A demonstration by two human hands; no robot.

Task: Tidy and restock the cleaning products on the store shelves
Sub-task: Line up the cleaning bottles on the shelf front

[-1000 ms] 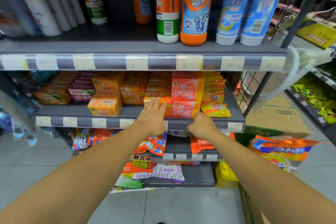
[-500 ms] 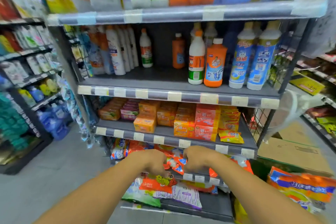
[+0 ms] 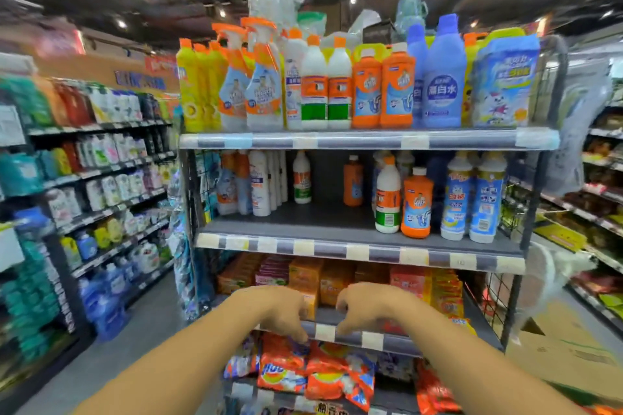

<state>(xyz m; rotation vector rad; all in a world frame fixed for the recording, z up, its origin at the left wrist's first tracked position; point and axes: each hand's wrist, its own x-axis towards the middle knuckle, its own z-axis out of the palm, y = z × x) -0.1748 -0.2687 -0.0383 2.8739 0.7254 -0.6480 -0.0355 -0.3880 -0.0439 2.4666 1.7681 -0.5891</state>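
A grey shelf rack (image 3: 367, 140) fills the middle of the view. Its top shelf is packed with yellow, orange, white and blue cleaner bottles (image 3: 367, 91). The second shelf (image 3: 293, 217) holds bottles at both ends, with a wide bare stretch in the middle and an orange drain cleaner bottle (image 3: 417, 204) near the front. Boxed soap bars (image 3: 333, 280) line the third shelf. My left hand (image 3: 281, 313) and my right hand (image 3: 369, 308) hover side by side in front of that shelf's edge, fingers curled downward, holding nothing. Orange detergent bags (image 3: 317, 369) lie below them.
A long aisle shelf of refill pouches and bottles (image 3: 101, 185) runs along the left, with grey floor (image 3: 141, 340) between it and the rack. A cardboard box (image 3: 569, 350) sits on the floor at the right, beside more shelving (image 3: 603, 205).
The view has tilted up and pulled back, so the top shelf and ceiling now show. Both hands have come off the detergent bags and risen to the third shelf's edge.
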